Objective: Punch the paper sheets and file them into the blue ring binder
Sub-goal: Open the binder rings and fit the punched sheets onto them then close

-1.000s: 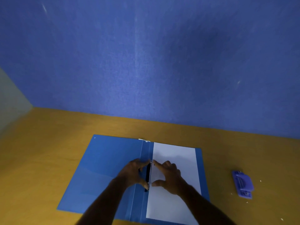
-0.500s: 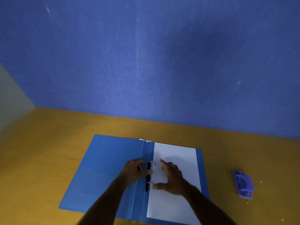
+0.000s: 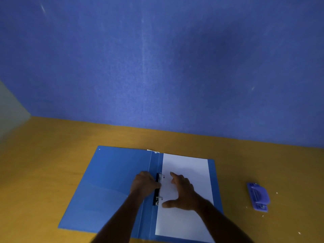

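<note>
A yellow-brown tabletop runs across the lower half of the view, backed by a blue wall, with a pale grey surface at the far left edge. The blue ring binder lies open and flat on the tabletop, its left cover bare, with a faint pocket fold across the lower part of it.

The left hand rests at the binder's spine, knuckles up and fingers curled, its fingertips on the black ring mechanism about midway along it. Whether it grips the mechanism or only presses on it cannot be told. Two metal rings stand out from the mechanism, one near its far end and one near its near end.

Just right of the spine, the white paper sheets lie on the binder's right cover, their left edge against the rings; small dark holes show beside each ring. The right hand hovers over or rests on the paper with fingers spread and relaxed, the thumb stretched toward the near ring and the forefinger pointing toward the far one. It holds nothing.

Well apart to the right, a purple hole punch sits on the tabletop, with a few white paper specks scattered round it.
</note>
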Demonstrator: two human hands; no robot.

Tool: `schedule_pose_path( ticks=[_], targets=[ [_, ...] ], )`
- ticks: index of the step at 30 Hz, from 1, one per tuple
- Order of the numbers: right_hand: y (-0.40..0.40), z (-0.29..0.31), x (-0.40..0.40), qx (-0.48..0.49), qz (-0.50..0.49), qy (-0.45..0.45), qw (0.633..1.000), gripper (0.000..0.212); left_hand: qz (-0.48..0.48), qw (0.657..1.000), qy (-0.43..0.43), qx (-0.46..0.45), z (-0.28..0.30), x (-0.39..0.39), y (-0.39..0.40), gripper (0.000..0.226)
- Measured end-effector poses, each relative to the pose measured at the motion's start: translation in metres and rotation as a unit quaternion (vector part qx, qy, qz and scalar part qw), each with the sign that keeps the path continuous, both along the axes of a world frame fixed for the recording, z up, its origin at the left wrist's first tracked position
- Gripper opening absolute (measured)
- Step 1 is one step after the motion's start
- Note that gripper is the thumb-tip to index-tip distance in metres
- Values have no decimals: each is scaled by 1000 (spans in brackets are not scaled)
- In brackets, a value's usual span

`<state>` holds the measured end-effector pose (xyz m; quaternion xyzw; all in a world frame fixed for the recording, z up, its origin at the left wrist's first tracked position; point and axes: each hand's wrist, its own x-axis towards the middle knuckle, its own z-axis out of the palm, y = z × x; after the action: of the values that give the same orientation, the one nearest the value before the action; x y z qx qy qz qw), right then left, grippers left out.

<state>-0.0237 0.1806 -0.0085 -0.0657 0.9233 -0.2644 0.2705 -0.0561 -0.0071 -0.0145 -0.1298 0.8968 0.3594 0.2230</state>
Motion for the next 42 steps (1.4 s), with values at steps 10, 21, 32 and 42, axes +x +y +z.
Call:
schedule_pose_path(
  ticks=[10,21,32,42],
  targets=[
    [-2,3,0,15,17,-4,1000,129,-6,996,14,82,2,9,18,25],
    [-8,2,2,58,58,37,996,122,-46,996,71,-8,5,19,34,33],
    [-12,-5,-1,80,53,51,994,117,-36,998,60,-9,-9,18,30,41],
    [-12,-6,-2,71,45,76,994,109,-63,995,79,11,-10,13,22,32]
  ],
)
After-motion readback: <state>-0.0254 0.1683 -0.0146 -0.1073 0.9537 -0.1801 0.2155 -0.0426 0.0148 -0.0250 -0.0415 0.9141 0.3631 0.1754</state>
